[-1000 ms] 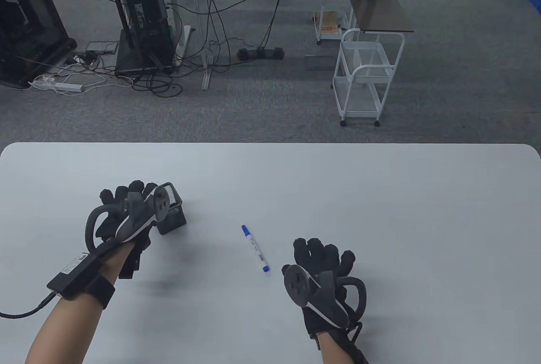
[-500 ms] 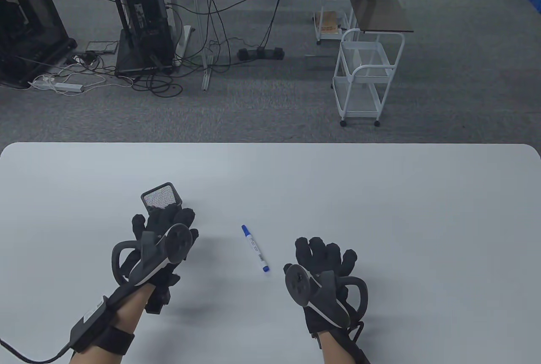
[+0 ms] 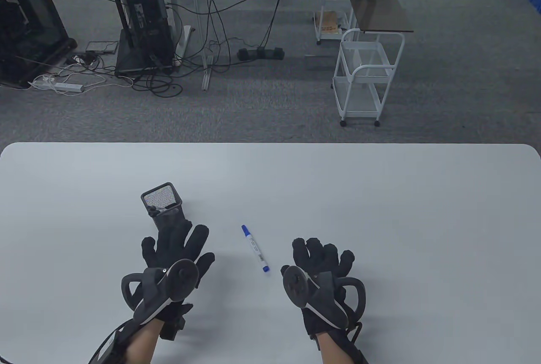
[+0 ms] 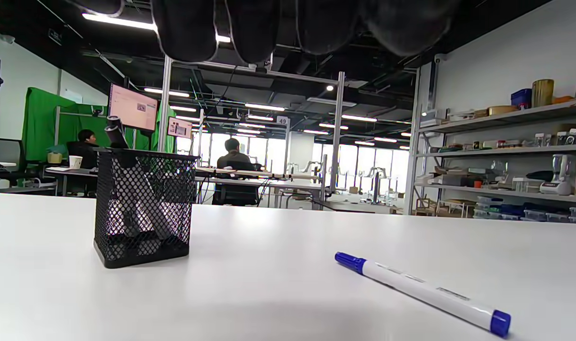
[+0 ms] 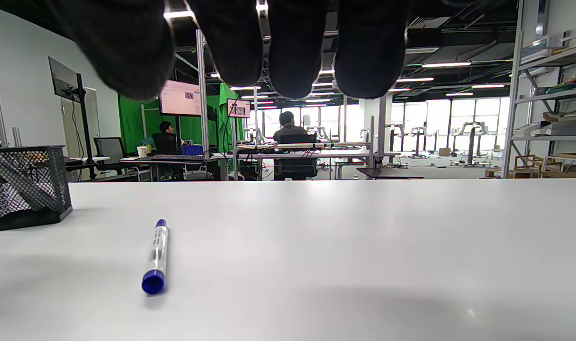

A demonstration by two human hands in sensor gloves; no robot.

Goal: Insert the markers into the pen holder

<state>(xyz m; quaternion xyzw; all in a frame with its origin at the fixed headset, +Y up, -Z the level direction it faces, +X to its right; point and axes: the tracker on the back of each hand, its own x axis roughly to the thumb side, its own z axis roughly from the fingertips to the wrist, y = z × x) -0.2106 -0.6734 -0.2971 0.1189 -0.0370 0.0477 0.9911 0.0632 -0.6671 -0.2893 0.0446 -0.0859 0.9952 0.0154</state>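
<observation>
A black mesh pen holder (image 3: 162,207) stands upright on the white table (image 3: 380,195), left of centre. A dark marker (image 4: 127,189) leans inside it, its end above the rim. A white marker with blue caps (image 3: 255,248) lies flat on the table between my hands; it also shows in the left wrist view (image 4: 420,291) and the right wrist view (image 5: 157,253). My left hand (image 3: 177,248) is just in front of the holder, fingers spread, holding nothing. My right hand (image 3: 323,256) is to the right of the lying marker, fingers spread, holding nothing.
The pen holder also shows in the right wrist view (image 5: 25,187) at the far left. Beyond the table's far edge are the carpet floor, a white wire cart (image 3: 365,77), desks and cables.
My left hand has pulled back from the pen holder toward the near edge and a little right, leaving the holder uncovered. The right hand and the blue marker have stayed put.
</observation>
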